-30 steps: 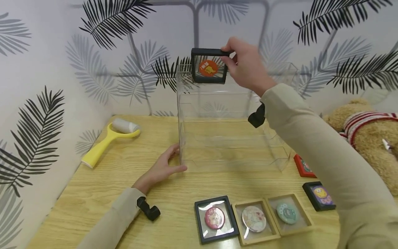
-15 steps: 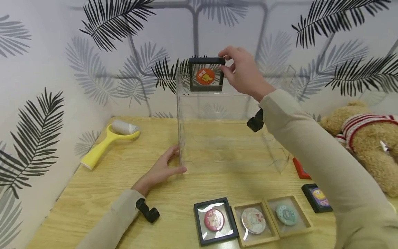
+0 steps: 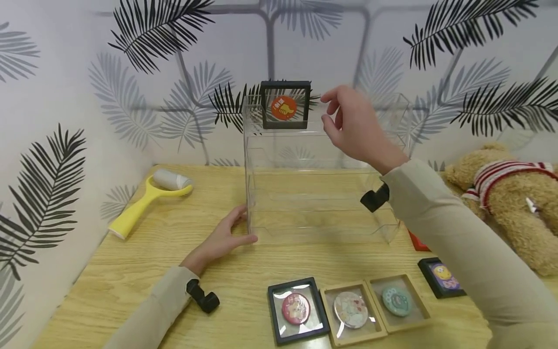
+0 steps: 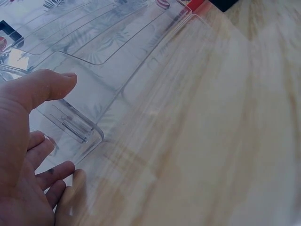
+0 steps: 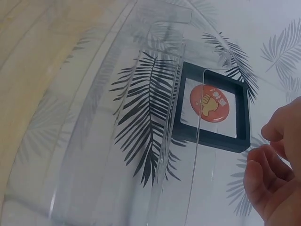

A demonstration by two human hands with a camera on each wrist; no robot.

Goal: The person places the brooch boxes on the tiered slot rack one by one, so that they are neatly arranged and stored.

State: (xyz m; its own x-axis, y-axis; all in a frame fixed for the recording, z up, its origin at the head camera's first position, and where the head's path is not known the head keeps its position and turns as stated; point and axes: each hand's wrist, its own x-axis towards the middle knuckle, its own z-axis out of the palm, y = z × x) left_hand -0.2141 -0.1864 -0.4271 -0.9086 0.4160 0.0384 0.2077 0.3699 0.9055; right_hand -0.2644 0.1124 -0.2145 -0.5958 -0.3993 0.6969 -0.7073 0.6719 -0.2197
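A black floating display frame (image 3: 285,124) with a round orange badge (image 3: 284,107) stands upright on the top tier of a clear acrylic display rack (image 3: 305,211), at its left end. Just right of it hovers my right hand (image 3: 355,126), apart from the frame and holding nothing, its fingers loosely bent. In the right wrist view a gap shows between these fingers and the frame's dark edge (image 5: 242,117). My left hand (image 3: 220,240) rests against the rack's lower left side, thumb by the front corner. The left wrist view shows its thumb and fingers (image 4: 56,174) loosely spread there.
In front of the rack lie a black frame (image 3: 272,310) and two tan frames (image 3: 377,305) with badges. Further right are another black frame (image 3: 436,286), a red one (image 3: 417,241) and a teddy bear (image 3: 514,208). A yellow-handled lint roller (image 3: 139,206) lies left.
My right hand lowered the black frame onto the rack's top tier, let go of it and drew back to the right. The left hand stayed at the rack's side.
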